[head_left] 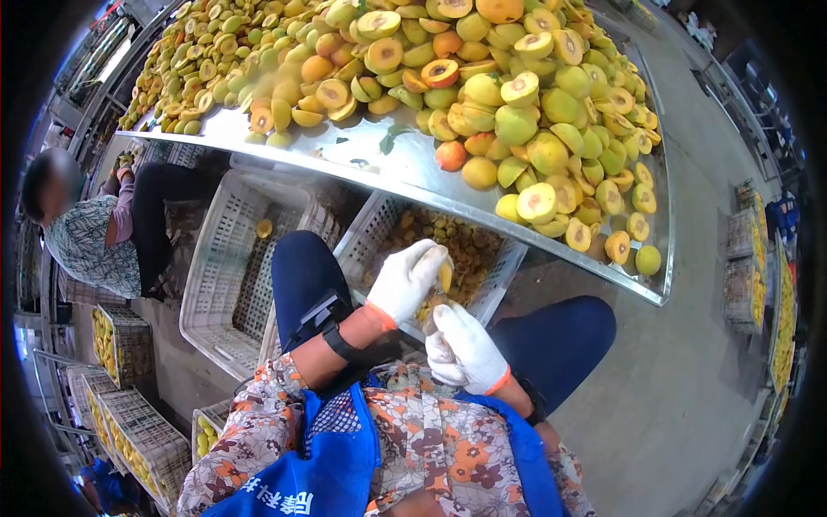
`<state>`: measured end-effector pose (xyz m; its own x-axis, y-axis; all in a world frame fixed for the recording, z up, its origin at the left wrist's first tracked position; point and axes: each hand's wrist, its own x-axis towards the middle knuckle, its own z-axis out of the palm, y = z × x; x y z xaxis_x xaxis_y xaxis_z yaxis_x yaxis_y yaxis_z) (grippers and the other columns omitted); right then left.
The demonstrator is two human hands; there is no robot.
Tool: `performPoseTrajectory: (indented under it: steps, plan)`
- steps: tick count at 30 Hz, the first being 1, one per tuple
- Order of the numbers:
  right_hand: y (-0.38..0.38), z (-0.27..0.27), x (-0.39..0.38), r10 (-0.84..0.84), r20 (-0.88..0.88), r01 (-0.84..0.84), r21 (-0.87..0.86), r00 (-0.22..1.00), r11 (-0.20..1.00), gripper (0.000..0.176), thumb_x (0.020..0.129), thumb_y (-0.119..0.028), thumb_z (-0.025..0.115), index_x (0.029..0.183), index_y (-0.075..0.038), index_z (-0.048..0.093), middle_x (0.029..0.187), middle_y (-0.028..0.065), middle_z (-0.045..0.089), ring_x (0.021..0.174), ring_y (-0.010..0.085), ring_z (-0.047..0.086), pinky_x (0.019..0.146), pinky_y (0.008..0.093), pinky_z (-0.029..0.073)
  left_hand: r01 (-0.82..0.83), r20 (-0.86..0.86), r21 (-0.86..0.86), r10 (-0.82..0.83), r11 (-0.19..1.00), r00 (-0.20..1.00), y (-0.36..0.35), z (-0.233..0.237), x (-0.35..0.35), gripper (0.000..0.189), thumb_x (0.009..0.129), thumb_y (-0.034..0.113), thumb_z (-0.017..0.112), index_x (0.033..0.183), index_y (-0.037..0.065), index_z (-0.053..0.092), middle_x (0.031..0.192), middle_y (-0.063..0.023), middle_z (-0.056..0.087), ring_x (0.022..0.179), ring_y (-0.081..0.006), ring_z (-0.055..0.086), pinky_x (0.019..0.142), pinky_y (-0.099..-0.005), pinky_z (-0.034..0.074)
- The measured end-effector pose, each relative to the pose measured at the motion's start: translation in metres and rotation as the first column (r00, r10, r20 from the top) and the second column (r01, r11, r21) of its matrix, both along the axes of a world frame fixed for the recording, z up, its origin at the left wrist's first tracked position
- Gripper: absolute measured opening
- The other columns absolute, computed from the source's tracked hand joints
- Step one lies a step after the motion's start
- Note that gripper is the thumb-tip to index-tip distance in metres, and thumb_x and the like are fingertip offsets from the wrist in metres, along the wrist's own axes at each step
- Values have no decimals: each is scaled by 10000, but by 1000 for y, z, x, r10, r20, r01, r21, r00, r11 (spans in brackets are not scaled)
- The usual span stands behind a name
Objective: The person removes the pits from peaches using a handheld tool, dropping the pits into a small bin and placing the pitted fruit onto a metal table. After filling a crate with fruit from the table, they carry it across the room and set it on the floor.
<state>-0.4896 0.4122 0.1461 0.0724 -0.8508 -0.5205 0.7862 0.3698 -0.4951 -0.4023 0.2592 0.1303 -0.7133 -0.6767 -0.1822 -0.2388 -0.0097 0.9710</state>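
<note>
My left hand point(412, 283), in a white glove, pinches a yellow peach half point(444, 276) above a crate between my knees. My right hand point(465, 346), also gloved, is closed just below and to the right of it. A small, thin tool point(439, 295) sticks up from its fingertips towards the fruit; the glove hides most of it. Under my hands, the white plastic crate point(510, 280) holds brownish-yellow fruit pieces point(448, 237). Ahead, a metal table point(379, 177) bears a big heap of yellow-green peaches point(517, 125), many halved with pits showing.
An open white crate point(204, 293) stands left of my knee with one fruit piece point(264, 228) inside. Farther left sits another person point(95, 228), near several fruit-filled crates point(142, 431). More stacked crates point(743, 267) are at the right. The table's metal edge point(551, 246) runs before my knees.
</note>
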Motion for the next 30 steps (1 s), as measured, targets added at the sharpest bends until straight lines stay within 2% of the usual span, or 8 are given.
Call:
performPoseTrajectory:
  steps: [15,19,20,22,24,25,27,30]
  plan:
    - [-13,-4,-3,295,543,-184,-250,786,951,348,1080,-424,441,1066,-117,604,619,-52,403,382,42,276,363,219,203,504,-246,-165,-530,848,811,-54,25,32,412,997,362,558,1045,-25,691,1001,-112,704,913,-202,675,839,-333,527]
    - [-19,1,-8,300,425,-212,-242,854,947,348,1089,-378,437,1062,-58,571,609,-28,419,373,45,306,351,221,224,-138,-368,-200,57,970,928,-55,1,51,500,1051,439,461,1026,-5,689,930,-98,686,831,-181,657,760,-306,517]
    - [-15,-2,-11,283,235,-231,-225,930,947,312,1087,-348,452,1064,-59,566,621,-23,433,387,46,317,357,224,229,-286,-506,187,342,940,792,-71,9,56,492,1065,433,434,1010,19,695,873,-72,671,786,-161,638,725,-279,504]
    - [-7,-6,-20,212,-164,-231,-102,963,968,223,1068,-294,508,1050,-74,545,653,-7,469,424,56,358,374,233,247,-600,-249,-251,548,760,798,-118,25,95,465,1067,405,448,1012,22,705,896,-65,691,787,-164,656,714,-288,523]
    - [-3,-20,-20,203,-273,-212,-4,940,977,223,1063,-303,517,1045,-82,541,655,-10,470,428,60,367,381,232,256,-142,368,-774,622,617,691,-154,37,124,323,962,370,623,1050,77,727,983,-131,725,907,-298,692,819,-382,536]
    - [1,-31,-18,210,-379,-186,100,901,977,223,1059,-311,526,1040,-89,537,657,-12,470,432,64,376,387,232,265,381,345,-913,769,143,538,-154,33,125,298,895,345,686,1093,126,728,1066,-153,714,1024,-349,660,901,-425,514]
    - [0,-50,-17,216,-513,-189,105,831,976,258,1040,-333,560,1012,-78,530,671,14,516,436,90,429,400,258,315,208,165,-978,579,-8,798,-159,36,94,383,863,284,746,1173,66,692,1135,-161,692,1041,-320,655,940,-407,502]
    - [-3,-61,-10,249,-863,-287,127,439,949,452,1007,-417,561,1131,17,531,852,231,675,718,341,681,666,433,525,-13,116,-792,172,610,978,-105,43,-12,425,897,93,706,1315,66,638,1225,-119,688,1029,-204,669,923,-343,527]
